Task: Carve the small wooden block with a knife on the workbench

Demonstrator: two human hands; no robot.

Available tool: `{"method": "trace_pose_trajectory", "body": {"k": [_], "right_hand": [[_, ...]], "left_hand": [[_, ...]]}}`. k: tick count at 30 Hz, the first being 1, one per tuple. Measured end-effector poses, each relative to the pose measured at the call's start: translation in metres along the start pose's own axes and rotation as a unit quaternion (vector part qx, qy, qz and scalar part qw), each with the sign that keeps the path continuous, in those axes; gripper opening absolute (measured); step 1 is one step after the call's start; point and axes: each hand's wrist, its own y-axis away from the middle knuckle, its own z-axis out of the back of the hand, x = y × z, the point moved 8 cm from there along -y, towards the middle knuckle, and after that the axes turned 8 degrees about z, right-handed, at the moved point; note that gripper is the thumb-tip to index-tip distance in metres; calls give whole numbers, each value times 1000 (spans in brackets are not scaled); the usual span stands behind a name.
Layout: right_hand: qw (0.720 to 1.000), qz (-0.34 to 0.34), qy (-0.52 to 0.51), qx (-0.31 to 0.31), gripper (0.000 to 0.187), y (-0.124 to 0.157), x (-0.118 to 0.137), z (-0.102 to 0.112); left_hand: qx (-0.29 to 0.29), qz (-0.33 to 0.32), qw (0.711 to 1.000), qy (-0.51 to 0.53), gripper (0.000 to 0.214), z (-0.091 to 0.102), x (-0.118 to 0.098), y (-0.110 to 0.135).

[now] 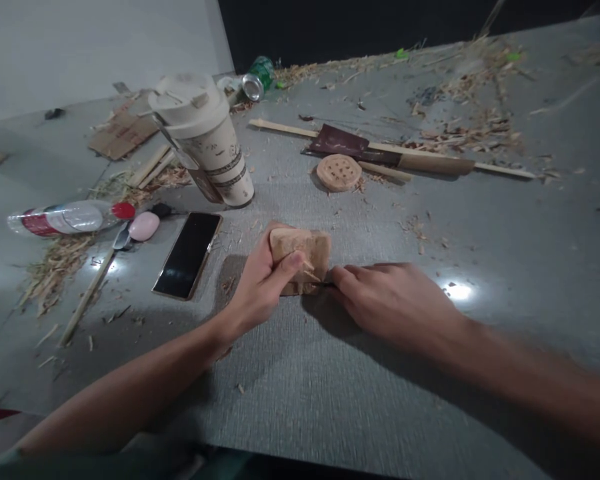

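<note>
Left hand [260, 283]: I'm gripping a wood block [319, 248]; right hand [393, 293]: I'm clutching a thin dark tool [324, 285] at its near end.

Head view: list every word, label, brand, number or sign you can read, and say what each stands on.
No text can be read for certain.
Paper-coloured cup: printed marks, too blurred to read.
Plastic bottle: red and white label, too blurred to read.
Green can: any print too small to read.
Phone: dark screen, no text visible.
</note>
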Motion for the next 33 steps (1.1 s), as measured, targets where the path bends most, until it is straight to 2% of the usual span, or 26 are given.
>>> {"method": "trace_pose_trajectory", "body": {"k": [3,7,14,17,25,30,33], "right_hand": [[1000,18,-9,21,18,-1,3,-1],[998,39,-33,32,19,-4,3,1],[1000,-12,-1,-11,20,2,-2,3],[1000,-11,-6,5,17,2,-2,0],[997,-23,-45,55,32,-3,-8,-1],[997,16,-42,61,28,-5,-2,-1],[998,18,-39,40,29,-3,-3,1]], "left_hand": [[2,3,1000,-9,32,-1,-1,1],[5,28,999,18,32,-1,4,1],[-2,17,1000,10,28,1,3,-2],[0,16,1000,16,30,0,3,-2],[2,-2,1000,8,32,-1,1,-2],[6,17,999,31,40,-2,5,-5],[11,38,998,42,38,-3,10,-5]]}}
